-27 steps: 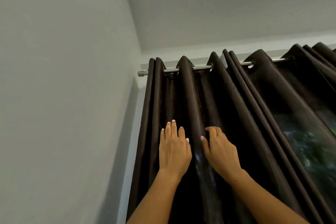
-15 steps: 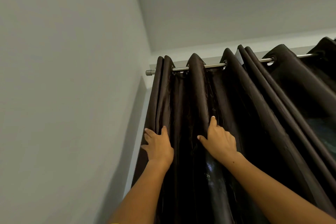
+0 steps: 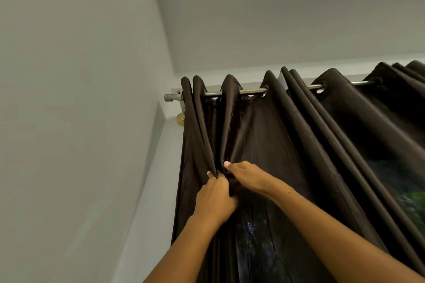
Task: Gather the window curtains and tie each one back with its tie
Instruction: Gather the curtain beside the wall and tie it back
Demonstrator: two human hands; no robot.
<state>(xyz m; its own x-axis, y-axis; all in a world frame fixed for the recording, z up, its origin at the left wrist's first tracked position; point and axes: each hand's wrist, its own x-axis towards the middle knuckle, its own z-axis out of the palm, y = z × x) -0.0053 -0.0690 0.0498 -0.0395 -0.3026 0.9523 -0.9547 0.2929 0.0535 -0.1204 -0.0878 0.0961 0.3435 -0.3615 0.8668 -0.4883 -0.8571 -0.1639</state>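
Both hands meet at the leftmost folds of the dark brown curtain (image 3: pixel 264 145). On the left, the left hand (image 3: pixel 215 200) grips a gathered pleat, fingers curled round the cloth. Just beside it and touching the same folds, the right hand (image 3: pixel 247 177) pinches the next pleat. Above them the curtain hangs by eyelets from a metal rod (image 3: pixel 250 91), bunched at the rod's left end near the grey wall (image 3: pixel 69 99). Further pleats spread away to the right.
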